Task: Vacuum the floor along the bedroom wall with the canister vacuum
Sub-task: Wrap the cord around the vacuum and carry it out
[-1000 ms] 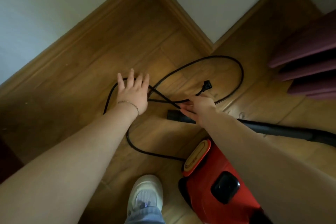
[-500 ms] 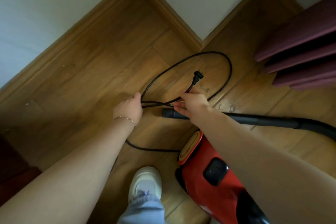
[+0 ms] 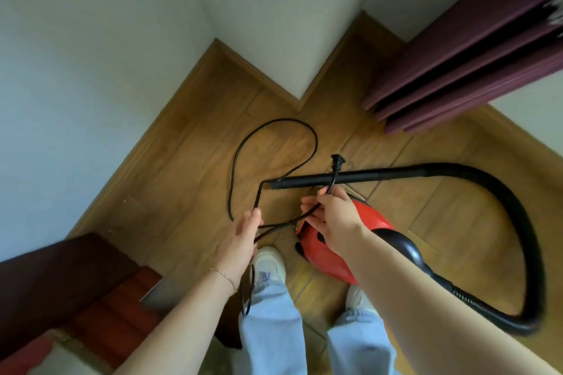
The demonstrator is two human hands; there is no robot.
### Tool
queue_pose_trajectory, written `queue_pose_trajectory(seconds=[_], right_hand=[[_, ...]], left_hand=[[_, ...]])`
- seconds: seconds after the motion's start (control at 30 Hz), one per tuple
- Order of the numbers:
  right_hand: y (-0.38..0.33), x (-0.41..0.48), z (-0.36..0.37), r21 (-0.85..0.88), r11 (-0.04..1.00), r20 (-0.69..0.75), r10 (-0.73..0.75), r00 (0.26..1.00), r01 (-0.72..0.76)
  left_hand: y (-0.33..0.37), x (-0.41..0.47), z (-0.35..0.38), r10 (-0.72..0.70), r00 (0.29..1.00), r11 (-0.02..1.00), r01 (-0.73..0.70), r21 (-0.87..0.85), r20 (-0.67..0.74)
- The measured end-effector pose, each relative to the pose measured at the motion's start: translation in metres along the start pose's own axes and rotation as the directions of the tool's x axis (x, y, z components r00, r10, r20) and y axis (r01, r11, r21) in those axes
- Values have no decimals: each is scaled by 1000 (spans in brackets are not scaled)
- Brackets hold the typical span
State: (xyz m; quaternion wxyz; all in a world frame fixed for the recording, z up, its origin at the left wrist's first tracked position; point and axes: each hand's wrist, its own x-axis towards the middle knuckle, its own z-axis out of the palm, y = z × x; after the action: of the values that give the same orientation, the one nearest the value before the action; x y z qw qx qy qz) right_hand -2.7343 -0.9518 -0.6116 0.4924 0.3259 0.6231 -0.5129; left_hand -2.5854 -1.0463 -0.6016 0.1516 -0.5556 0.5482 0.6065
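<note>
Glossy red plastic canister [image 3: 370, 224]; wood floor [image 3: 182, 179]

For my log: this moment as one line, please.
left hand: holds power cord | right hand: pinches it near plug | canister vacuum: on floor

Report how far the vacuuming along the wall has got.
Done: the red canister vacuum stands on the floor near the wall corner, its power cord out in loops. In hand: the left hand holds cord loops and the right hand pinches the cord just below the plug, which is in no socket. Left: plug in, pick up the hose tube lying on the floor, vacuum along the baseboard.
</note>
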Motion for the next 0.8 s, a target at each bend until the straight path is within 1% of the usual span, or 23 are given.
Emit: queue_pose_trajectory(seconds=[0.03,0.1,0.2,0.27,0.37,0.43,0.5,0.53,0.6,0.67,0.7,0.73,0.77,0.8], right_hand=[[-1,-10,-2,19,1000,24,-1,1000,0],[2,-28,-2,29,1000,67,-4,998,2],[8,-51,-1,2,1000,69,-28,997,28],[9,-63,-7,86,996,52,-36,998,31],[7,-76,-27,290,955,-25,-61,998,65],[5,-82,-43,378,924,-62,-31,998,52],[2,-87,-62,433,900,-87,-16,996,52],[1,-90,-72,447,892,-84,-32,996,67],[2,-94,-92,464,881,-81,-66,994,96],[6,-97,-113,455,881,-89,-100,991,130],[9,-99,-125,452,881,-93,-113,989,143],[12,-102,-137,450,878,-96,-131,987,160],[17,-105,-149,453,875,-92,-147,985,173],[22,-110,-160,463,870,-79,-152,985,171]], left_hand=[[6,-9,1,52,998,998,-51,36,-45],[20,-29,4,161,986,979,-154,133,-45],[39,-58,14,315,944,914,-329,238,95],[43,-71,24,375,901,835,-430,343,216],[40,-85,39,458,799,667,-598,443,390],[38,-92,47,461,736,560,-675,481,496],[35,-97,55,487,642,417,-766,489,591],[34,-99,60,511,601,356,-799,485,614],[35,-104,70,559,522,234,-845,481,644],[34,-107,82,556,452,120,-874,470,698],[33,-110,88,520,442,84,-878,472,731],[32,-113,95,477,453,72,-874,481,753],[29,-114,101,438,481,85,-863,497,760],[27,-116,106,401,529,114,-839,532,748]])
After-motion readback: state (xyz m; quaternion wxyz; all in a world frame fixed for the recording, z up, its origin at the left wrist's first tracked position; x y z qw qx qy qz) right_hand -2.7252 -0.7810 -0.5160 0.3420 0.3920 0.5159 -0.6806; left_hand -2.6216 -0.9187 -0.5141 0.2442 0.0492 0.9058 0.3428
